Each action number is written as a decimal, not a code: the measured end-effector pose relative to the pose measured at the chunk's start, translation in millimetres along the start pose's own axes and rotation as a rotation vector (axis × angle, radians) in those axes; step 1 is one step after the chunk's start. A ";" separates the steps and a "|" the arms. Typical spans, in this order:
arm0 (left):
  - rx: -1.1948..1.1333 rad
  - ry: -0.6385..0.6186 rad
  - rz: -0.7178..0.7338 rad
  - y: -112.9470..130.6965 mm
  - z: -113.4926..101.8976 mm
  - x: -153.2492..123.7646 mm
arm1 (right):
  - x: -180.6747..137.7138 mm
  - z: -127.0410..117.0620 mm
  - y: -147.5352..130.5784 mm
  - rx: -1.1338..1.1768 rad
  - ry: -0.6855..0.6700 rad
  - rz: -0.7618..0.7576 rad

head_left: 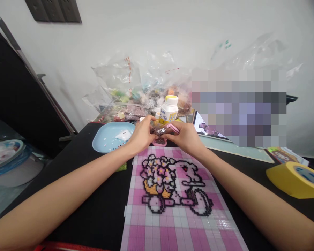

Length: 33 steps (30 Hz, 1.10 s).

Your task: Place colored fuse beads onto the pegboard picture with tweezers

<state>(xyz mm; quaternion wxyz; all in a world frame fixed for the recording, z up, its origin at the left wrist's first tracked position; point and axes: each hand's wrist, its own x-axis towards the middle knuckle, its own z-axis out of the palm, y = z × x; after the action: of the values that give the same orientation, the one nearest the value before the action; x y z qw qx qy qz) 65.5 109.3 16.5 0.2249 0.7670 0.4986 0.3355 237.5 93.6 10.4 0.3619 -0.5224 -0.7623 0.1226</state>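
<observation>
Between my two hands is a small clear bag of dark brown beads (161,131), held just above a small pink tray (160,142) with dark beads in it. My left hand (144,134) grips the bag's left end, fingers closed. My right hand (186,136) pinches its right end, and a pink tool (173,128) also sits in its grasp, its tip hidden. Below the hands lies a pink-and-white checked pegboard (170,226), bearing a black-outlined bead picture of a figure on a tricycle with flowers.
A blue plate (101,139) with a small white packet stands at left. Behind the hands are a white bottle (169,109) and heaped bead bags (136,94). At right lie a yellow tape roll (285,179) and a partly pixelated screen (208,127). A bin (18,170) is far left.
</observation>
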 end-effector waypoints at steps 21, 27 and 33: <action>0.055 -0.005 -0.086 -4.8 -1.2 3.6 | 5.2 2.5 -0.5 -0.099 -0.008 -0.042; 0.081 0.006 -0.068 -3.3 -4.1 0.5 | 9.4 2.2 -5.2 -0.165 -0.052 -0.064; 0.079 0.012 -0.056 -0.6 -6.4 -0.9 | 12.8 -2.4 -7.0 -0.244 -0.068 -0.010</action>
<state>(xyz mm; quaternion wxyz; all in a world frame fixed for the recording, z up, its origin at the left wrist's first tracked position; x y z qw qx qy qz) 60.1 108.8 20.1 0.2005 0.7589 0.5343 0.3137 231.7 101.5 21.5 0.2703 -0.5544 -0.7859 0.0447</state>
